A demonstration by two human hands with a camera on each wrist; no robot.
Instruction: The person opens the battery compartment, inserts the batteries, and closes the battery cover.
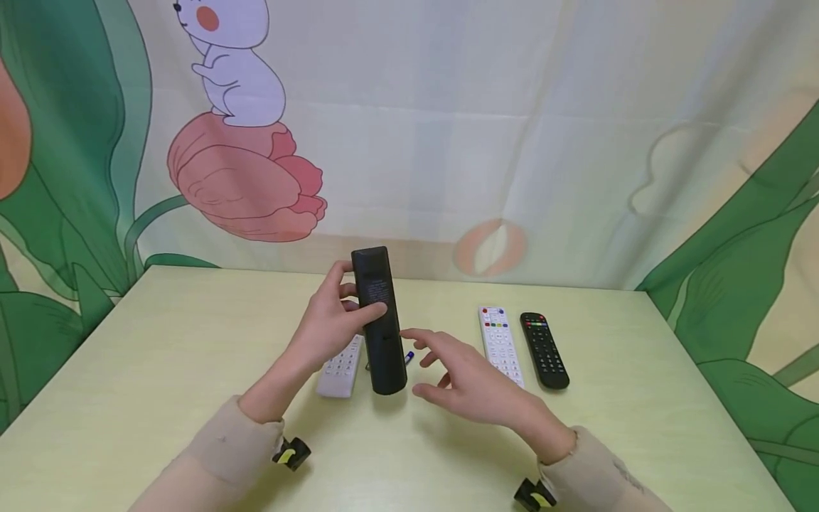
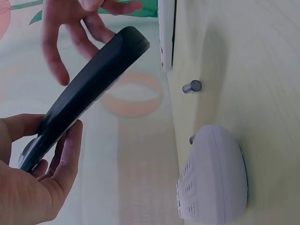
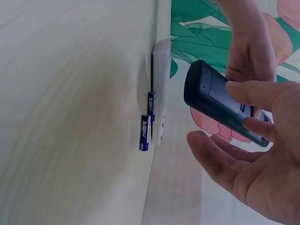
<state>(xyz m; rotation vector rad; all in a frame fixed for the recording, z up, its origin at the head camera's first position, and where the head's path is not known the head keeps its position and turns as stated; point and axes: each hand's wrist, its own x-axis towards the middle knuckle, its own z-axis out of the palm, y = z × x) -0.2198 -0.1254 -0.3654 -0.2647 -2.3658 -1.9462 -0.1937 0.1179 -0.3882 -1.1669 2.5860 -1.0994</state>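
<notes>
My left hand [image 1: 329, 320] holds a black remote control [image 1: 388, 363] above the table, thumb across its back and fingers along the far side. The back, with a printed label near the top, faces the head camera. Beside its right edge is my right hand [image 1: 470, 377], fingers spread and loosely bent, the index fingertip right at the edge. In the right wrist view the battery cover end of the black remote [image 3: 213, 91] points toward that palm. Two blue batteries [image 3: 145, 133] lie on the table below, mostly hidden behind the remote in the head view.
A white remote [image 1: 339, 373] lies left of the held one, partly covered by it. To the right lie another white remote [image 1: 499, 341] and a second black remote [image 1: 545, 352]. A printed curtain [image 1: 409, 142] hangs behind the table's [image 1: 160, 341] far edge.
</notes>
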